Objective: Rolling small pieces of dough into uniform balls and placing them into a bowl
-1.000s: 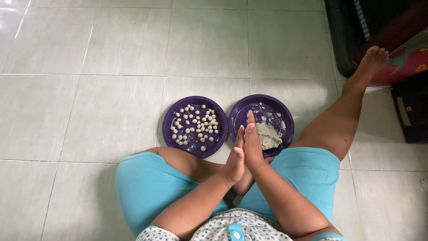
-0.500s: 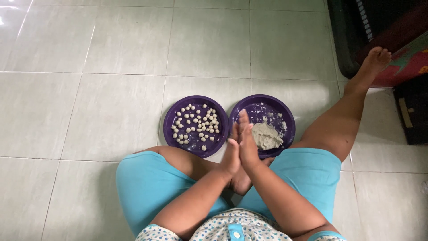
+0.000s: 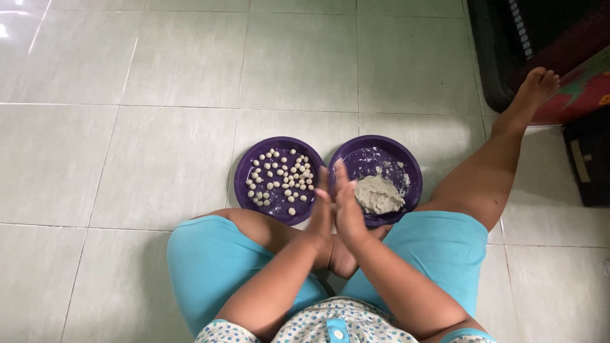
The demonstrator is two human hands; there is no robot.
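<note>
My left hand (image 3: 321, 213) and my right hand (image 3: 348, 203) are pressed flat, palm against palm, fingers pointing away from me. They hover over the gap between two purple plates on the tiled floor. Anything between the palms is hidden. The left plate (image 3: 244, 190) carries several small pale dough balls (image 3: 280, 177). On the right plate (image 3: 410, 164) lies a pale lump of dough (image 3: 379, 194) with smears around it, just right of my right hand.
I sit on light floor tiles in turquoise shorts, left knee (image 3: 216, 251) bent in, right leg (image 3: 489, 171) stretched to the upper right. Dark furniture (image 3: 508, 44), a red patterned cushion (image 3: 581, 86) and a dark box (image 3: 588, 168) stand along the right side.
The pressed hands have drifted a little to the left. My left hand has slid forward along my right palm, so the fingertips are now closer to level.
</note>
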